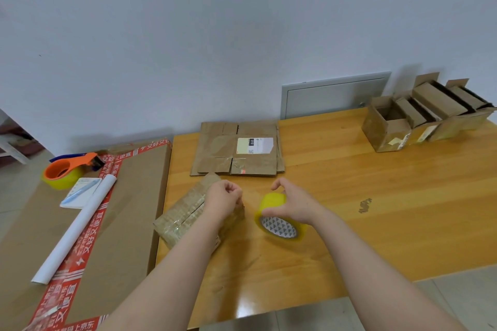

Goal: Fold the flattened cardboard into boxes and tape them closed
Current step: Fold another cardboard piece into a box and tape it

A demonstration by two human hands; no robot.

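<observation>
A small folded cardboard box [185,215], wrapped in clear tape, lies on the wooden table [349,196] in front of me. My left hand [224,199] hovers over its right end with fingers curled, as if pinching a tape end too thin to see. My right hand [293,204] grips a yellow tape roll [279,219] just right of the box, thumb and fingers around its rim. A stack of flattened cardboard [236,150] with a white label lies farther back.
Several open folded boxes [427,113] stand at the back right. A large flat carton with red tape [129,209] lies left of the table, carrying an orange tape dispenser [67,169], a white paper roll [75,228] and a notepad with pen [80,192].
</observation>
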